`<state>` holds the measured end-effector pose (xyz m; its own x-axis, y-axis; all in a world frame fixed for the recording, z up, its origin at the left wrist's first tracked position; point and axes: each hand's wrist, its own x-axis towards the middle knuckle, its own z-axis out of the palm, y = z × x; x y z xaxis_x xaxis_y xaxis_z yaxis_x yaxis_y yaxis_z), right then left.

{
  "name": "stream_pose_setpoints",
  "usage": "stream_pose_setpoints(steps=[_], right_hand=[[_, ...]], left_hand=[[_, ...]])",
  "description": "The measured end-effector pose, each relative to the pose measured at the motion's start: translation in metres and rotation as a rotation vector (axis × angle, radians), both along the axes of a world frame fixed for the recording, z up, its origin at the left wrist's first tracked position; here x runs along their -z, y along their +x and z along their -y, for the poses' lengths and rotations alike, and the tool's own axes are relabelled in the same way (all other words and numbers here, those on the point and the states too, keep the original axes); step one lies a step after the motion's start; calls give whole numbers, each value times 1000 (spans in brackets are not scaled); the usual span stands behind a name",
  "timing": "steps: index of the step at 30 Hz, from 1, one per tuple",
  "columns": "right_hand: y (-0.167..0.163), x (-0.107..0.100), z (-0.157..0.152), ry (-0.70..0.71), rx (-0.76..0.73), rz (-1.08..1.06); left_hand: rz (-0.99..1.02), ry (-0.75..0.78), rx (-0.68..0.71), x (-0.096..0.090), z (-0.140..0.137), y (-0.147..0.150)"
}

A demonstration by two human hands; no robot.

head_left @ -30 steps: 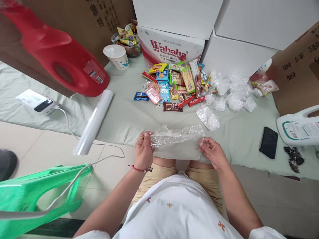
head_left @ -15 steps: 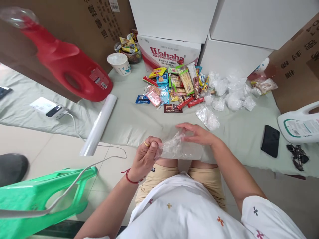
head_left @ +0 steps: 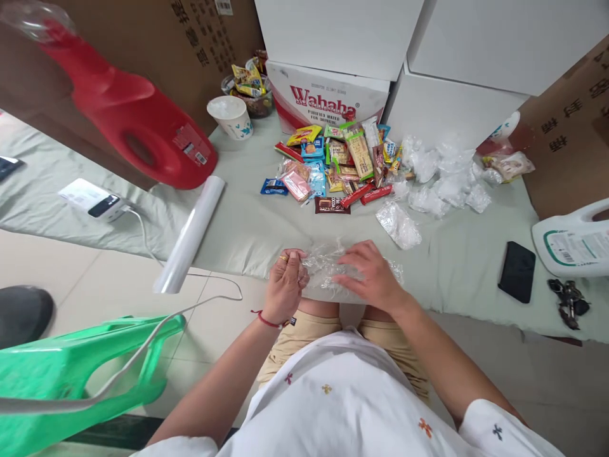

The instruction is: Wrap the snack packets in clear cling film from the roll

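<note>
A crumpled clear plastic bag (head_left: 321,261) lies at the front edge of the cloth-covered table, above my lap. My left hand (head_left: 288,276) pinches its left end between thumb and fingers. Over its right part hovers my right hand (head_left: 368,273), fingers spread and curved; whether the fingertips touch the plastic I cannot tell. Beyond my hands is a pile of wrapped snacks (head_left: 349,158). To the right of the pile are several crumpled clear bags (head_left: 447,174), with one flattened bag (head_left: 398,225) nearer to me.
At left stand a red jug (head_left: 143,127), a paper cup (head_left: 231,117) and a plastic roll (head_left: 190,235). A phone (head_left: 517,271), keys (head_left: 568,301) and a white bottle (head_left: 573,238) are at right. White boxes (head_left: 333,32) line the back; a green stool (head_left: 42,374) stands on the floor.
The bag has gone from stretched out to bunched up. My left hand has turned more upright and stays pinched on it. My right hand has moved slightly lower, fingers still apart.
</note>
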<state>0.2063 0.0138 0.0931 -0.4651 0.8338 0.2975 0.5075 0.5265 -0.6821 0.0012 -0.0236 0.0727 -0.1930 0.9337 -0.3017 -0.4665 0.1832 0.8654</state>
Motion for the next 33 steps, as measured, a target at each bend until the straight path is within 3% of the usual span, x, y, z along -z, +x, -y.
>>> stream_pose_setpoints(steps=[4, 8, 11, 13, 16, 18, 22, 24, 25, 29, 33], right_hand=[[-27, 10, -3, -26, -30, -30], [-14, -3, -13, -306, 3, -381], [3, -21, -17, -548, 193, -580], [12, -30, -19, -604, 333, -627], [20, -32, -25, -618, 413, -606], [20, -27, -29, -632, 430, -608], [8, -7, -30, -641, 494, -630], [-2, 3, -22, -588, 526, -629], [-7, 7, -15, -552, 535, -624], [-25, 12, 14, -467, 527, -577], [-33, 6, 31, -484, 513, -575]], left_hand=[[17, 33, 14, -7, 4, 0], [19, 3, 22, -10, 10, -16], [7, -28, 73, -13, 13, -35], [-1, -52, 172, -17, 10, -51], [-1, -113, 307, -23, -8, -80], [-48, -120, 236, -24, -23, -99], [-306, -75, -186, -16, -32, -118], [-333, -135, -289, -8, -17, -110], [-287, -197, -266, -4, -7, -102], [51, -445, 213, 7, 26, -54], [23, -435, 306, 12, 12, -10]])
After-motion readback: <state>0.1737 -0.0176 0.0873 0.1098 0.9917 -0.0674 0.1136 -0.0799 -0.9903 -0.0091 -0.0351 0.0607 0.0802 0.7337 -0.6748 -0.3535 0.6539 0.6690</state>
